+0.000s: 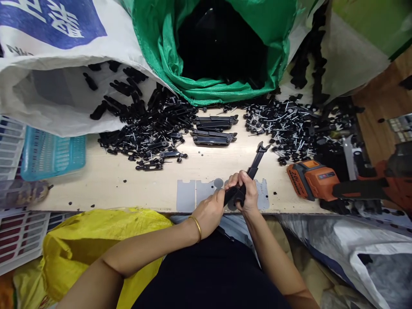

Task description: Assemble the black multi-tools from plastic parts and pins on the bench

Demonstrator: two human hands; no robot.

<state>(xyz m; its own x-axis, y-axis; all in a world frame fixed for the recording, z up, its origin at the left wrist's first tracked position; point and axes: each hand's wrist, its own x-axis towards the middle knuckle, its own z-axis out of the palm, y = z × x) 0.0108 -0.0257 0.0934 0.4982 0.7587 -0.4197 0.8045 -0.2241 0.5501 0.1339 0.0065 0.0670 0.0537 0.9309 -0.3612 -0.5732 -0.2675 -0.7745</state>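
Both of my hands grip a black plastic bracket with a forked end (254, 165) near the front edge of the table. My left hand (210, 212), below a gold bangle, is wrapped round its lower left part. My right hand (247, 193) closes round the middle, and the forked arm sticks out up and to the right. Where the two parts meet is partly hidden by my fingers. Grey pads (186, 195) lie flat on the table under and beside my hands. Beyond them, several similar black brackets (214, 138) lie in a stack.
Heaps of small black parts with metal pins lie left (154, 128) and right (289, 128). A green sack (154, 51) stands behind, a white sack (64, 124) at left. An orange cordless drill (322, 180) lies at right, a blue basket (53, 154) at left. A yellow bag (106, 223) hangs below.
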